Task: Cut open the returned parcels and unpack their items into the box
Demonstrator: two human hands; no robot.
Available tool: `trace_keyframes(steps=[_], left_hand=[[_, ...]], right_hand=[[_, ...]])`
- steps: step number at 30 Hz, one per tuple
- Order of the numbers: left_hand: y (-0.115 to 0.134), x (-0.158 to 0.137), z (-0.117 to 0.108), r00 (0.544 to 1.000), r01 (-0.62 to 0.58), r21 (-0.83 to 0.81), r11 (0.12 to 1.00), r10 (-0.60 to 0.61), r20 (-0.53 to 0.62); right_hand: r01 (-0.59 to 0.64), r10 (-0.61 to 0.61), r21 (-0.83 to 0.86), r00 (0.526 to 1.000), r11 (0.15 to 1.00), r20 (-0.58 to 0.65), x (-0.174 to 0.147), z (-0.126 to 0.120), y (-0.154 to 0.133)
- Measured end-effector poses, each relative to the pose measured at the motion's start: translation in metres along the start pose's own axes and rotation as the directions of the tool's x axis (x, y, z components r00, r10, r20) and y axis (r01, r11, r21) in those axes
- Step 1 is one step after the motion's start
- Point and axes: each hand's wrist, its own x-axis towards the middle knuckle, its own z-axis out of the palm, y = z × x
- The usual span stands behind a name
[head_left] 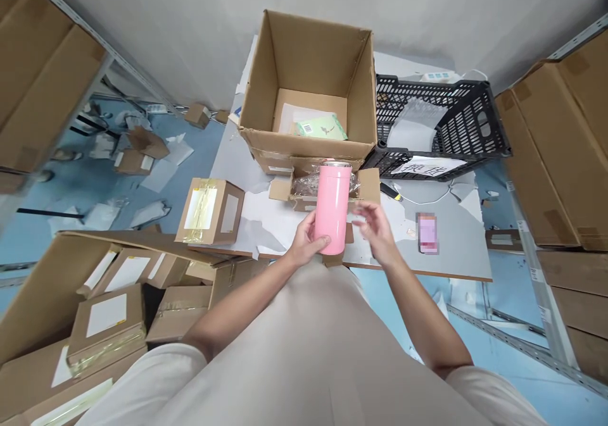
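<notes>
A pink tumbler (334,211) with a silvery rim is in the grip of my left hand (308,239), whose thumb lies across its lower front. To its right my right hand (376,231) is raised with fingers apart and curved, holding nothing. Behind the tumbler an open small carton (279,190) has its flaps spread, and clear plastic wrap (305,184) lies inside it. The tumbler hides the middle of this carton.
A large open box (308,141) stands behind, with a green packet (323,127) in it. Right of it are a black crate (439,154), a cutter (390,191) and a phone (428,232). A taped box (210,212) sits left. Packed cartons (107,315) fill a big box at lower left.
</notes>
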Motion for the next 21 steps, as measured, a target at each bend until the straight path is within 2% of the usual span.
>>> trace_keyframes(steps=[1,2,5,7,11,14,15,17,19,21], left_hand=[[-0.001,-0.001,-0.002,0.999,0.031,-0.025,0.999,-0.030,0.023],[-0.002,-0.001,-0.003,0.997,0.063,-0.050,0.997,-0.061,0.047],[-0.004,-0.003,-0.004,0.989,0.128,-0.094,0.987,-0.120,0.082],[-0.004,-0.004,-0.005,0.987,0.144,-0.100,0.985,-0.136,0.085],[-0.001,-0.004,-0.008,0.980,0.163,-0.101,0.981,-0.149,0.130],[-0.002,-0.004,-0.008,0.981,0.133,-0.094,0.987,-0.118,0.151],[-0.003,-0.005,-0.008,0.988,0.111,-0.074,0.991,-0.102,0.118],[-0.007,-0.006,-0.006,0.997,0.068,0.001,0.998,-0.068,-0.028],[-0.012,-0.008,-0.003,0.982,0.051,0.072,0.996,-0.037,-0.183],[-0.014,-0.009,-0.002,0.969,0.073,0.034,0.997,-0.063,-0.238]], right_hand=[[0.022,-0.021,0.013,0.999,1.000,-0.036,0.012,-0.005,-0.007],[0.032,-0.031,0.032,0.999,0.999,-0.022,0.024,-0.008,-0.014],[0.016,-0.022,0.052,0.993,0.999,0.112,0.055,-0.006,-0.032],[0.011,-0.014,0.024,0.989,1.000,0.145,0.069,0.000,-0.037],[0.009,-0.011,0.022,0.993,1.000,0.117,0.079,0.006,-0.033],[-0.007,0.004,0.032,0.997,0.999,0.080,0.080,0.003,-0.028],[-0.003,0.001,0.027,0.998,1.000,0.059,0.080,0.002,-0.027],[0.023,-0.023,-0.001,1.000,1.000,0.013,0.080,0.000,-0.026],[0.060,-0.061,-0.056,0.998,0.997,-0.020,0.079,-0.003,-0.026],[0.108,-0.116,-0.172,0.993,0.979,-0.033,0.078,-0.007,-0.026]])
